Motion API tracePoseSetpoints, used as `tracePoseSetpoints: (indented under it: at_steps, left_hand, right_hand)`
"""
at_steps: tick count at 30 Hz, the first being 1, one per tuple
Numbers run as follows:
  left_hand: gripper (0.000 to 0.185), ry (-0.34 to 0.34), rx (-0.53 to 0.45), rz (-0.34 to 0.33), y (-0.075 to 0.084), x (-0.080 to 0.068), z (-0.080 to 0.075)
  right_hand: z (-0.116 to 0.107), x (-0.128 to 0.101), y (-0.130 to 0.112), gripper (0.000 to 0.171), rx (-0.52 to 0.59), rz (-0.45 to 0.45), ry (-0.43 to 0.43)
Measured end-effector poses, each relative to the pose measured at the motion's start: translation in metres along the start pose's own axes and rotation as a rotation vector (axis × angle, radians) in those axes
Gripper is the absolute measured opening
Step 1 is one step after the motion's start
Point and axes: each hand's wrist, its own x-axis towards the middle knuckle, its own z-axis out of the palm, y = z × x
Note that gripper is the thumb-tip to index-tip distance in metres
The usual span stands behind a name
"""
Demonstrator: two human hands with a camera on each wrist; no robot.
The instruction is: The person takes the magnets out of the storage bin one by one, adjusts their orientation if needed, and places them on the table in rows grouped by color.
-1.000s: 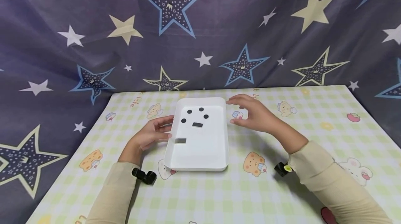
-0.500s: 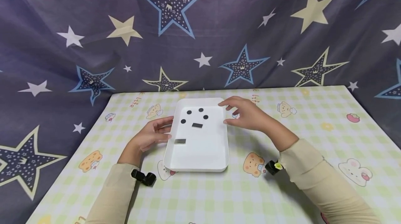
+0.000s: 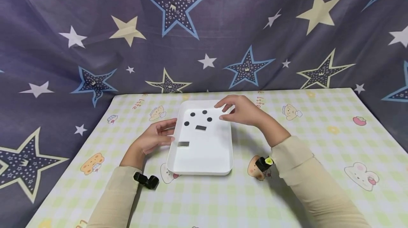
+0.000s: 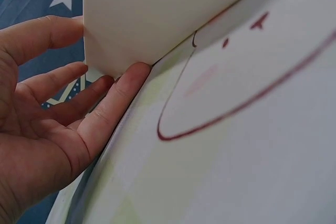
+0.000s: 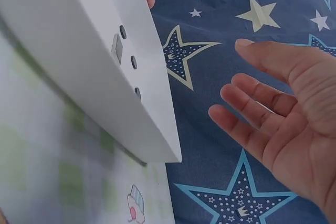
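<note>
Squarely between both hands — white tray point(image 3: 204, 157) (left hand point(image 3: 153, 138) touching).

Pretty even, soft light overall with faint shadows under the arms on the bench point(image 3: 287, 192), though both wrist views go blurry up close.

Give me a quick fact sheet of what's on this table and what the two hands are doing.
Surface: table with a green checked cloth bearing cartoon prints
Backdrop: dark star-print curtain
Tray: white tray, near the table's middle
In the tray: four round black pieces and two dark rectangular pieces
Left hand: straight fingers against the tray's left wall
Right hand: fingers relaxed, holding nothing, over the tray's far right corner
Sleeves: beige
</note>
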Motion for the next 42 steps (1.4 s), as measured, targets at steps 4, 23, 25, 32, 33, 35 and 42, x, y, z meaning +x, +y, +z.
tracePoseSetpoints:
  at_steps: [4, 23, 25, 32, 33, 35, 42]
  left_hand:
    - [0.079, -0.004, 0.006, -0.002, 0.001, 0.000, 0.001]
    - [0.079, 0.001, 0.014, -0.001, 0.000, 0.000, -0.001]
    - [0.079, 0.007, 0.012, -0.003, 0.000, 0.000, 0.000]
    - [0.078, 0.016, 0.025, -0.003, 0.001, 0.000, -0.001]
    - [0.078, 0.020, 0.026, -0.004, 0.001, 0.000, -0.001]
    - [0.078, 0.027, 0.020, -0.010, 0.000, -0.001, -0.002]
    - [0.078, 0.008, 0.011, -0.013, -0.002, 0.001, 0.000]
  right_hand:
    - [0.003, 0.008, -0.001, 0.035, 0.005, 0.022, -0.017]
    - [0.026, 0.037, 0.011, 0.040, 0.083, 0.133, -0.131]
    - [0.028, 0.040, 0.012, 0.041, 0.085, 0.147, -0.154]
    - [0.038, 0.048, 0.015, 0.031, 0.131, 0.214, -0.183]
    - [0.041, 0.049, 0.016, 0.030, 0.140, 0.225, -0.188]
    - [0.047, 0.051, 0.017, 0.030, 0.175, 0.248, -0.200]
    - [0.061, 0.050, 0.022, 0.031, 0.263, 0.342, -0.200]
